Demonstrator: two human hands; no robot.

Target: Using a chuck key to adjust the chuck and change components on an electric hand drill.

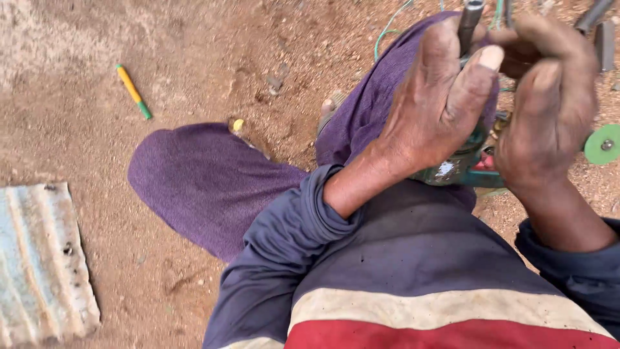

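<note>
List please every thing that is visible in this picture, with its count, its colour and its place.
green angle grinder body: one, green with grey, held between both hands above the lap
green round disc: one, green with a metal centre, at the right edge
dark metal rod: one, dark grey, upright above the left hand's fingers
thin green wire: one, green, on the ground at top centre
yellow and green pen: one, on the reddish dirt ground, upper left
corrugated metal sheet: one, grey and rusty, lower left
purple trousers: one pair, on the bent legs
blue long-sleeved top: one, with cream and red stripes
left hand: one, gripping the grinder
right hand: one, gripping the grinder
</note>
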